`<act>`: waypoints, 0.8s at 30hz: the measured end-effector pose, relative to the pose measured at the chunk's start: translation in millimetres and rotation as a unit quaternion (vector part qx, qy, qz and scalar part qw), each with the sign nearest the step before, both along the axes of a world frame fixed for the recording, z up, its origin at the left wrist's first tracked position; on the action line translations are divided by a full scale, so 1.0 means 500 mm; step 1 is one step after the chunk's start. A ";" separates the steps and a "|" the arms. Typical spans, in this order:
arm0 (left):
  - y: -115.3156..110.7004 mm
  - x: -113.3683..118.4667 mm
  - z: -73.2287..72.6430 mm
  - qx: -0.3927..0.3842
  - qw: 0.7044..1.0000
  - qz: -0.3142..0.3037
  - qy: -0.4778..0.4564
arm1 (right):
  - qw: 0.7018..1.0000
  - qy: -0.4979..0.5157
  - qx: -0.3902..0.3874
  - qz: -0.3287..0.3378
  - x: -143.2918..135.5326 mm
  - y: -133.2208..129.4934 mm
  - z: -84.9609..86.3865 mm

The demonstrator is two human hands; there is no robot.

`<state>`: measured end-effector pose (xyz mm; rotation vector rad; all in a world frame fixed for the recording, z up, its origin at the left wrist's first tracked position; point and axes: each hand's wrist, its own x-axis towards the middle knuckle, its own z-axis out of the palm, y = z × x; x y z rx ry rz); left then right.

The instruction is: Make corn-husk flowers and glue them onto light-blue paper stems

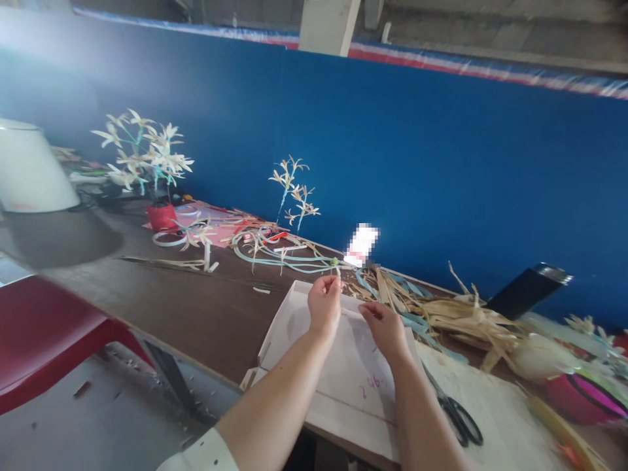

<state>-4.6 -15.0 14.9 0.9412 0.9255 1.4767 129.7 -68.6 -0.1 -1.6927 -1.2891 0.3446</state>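
My left hand (pixel 324 306) is closed in a pinch above a shallow white cardboard box lid (pixel 343 366). Between its fingertips stands a short pale stem with a green tip (pixel 336 263). A little to the right, my right hand (pixel 385 329) is also pinched, thumb against forefinger; whatever may be between them is too small to make out. Behind the left hand lie pale blue-green cords (pixel 289 263). Dried husk strips (pixel 451 317) are heaped beyond the right hand, and black-handled scissors (pixel 458 418) rest beside the right forearm.
Husk flowers (pixel 147 154) stand in a red pot (pixel 161 217) at the left, near a white lampshade-like object (pixel 36 170). Two flower sprigs (pixel 294 190) lean by the blue partition (pixel 441 163). A lit screen (pixel 362 245), dark flask (pixel 530 288) and pink pouch (pixel 583 396) line the back and right.
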 end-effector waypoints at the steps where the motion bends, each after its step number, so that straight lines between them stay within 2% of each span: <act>1: -0.002 0.001 0.002 -0.006 1.000 -0.005 0.006 | 0.999 0.036 0.007 -0.009 0.004 -0.001 0.001; 3: -0.009 0.003 0.006 -0.016 0.999 -0.028 0.022 | 0.994 0.107 0.023 -0.014 0.009 -0.003 0.005; 7: -0.027 0.008 0.016 0.004 0.990 -0.125 0.064 | 0.973 0.225 0.053 0.020 0.005 -0.005 0.015; 13: -0.044 0.013 0.020 0.019 0.980 -0.178 0.087 | 0.900 0.412 0.113 0.089 -0.009 -0.017 0.036; 17: -0.049 0.013 0.023 0.022 0.977 -0.196 0.081 | 0.877 0.459 0.107 0.096 -0.008 -0.023 0.046; 24: -0.053 0.011 0.025 0.043 0.975 -0.207 0.073 | 0.869 0.471 0.102 0.109 -0.003 -0.020 0.041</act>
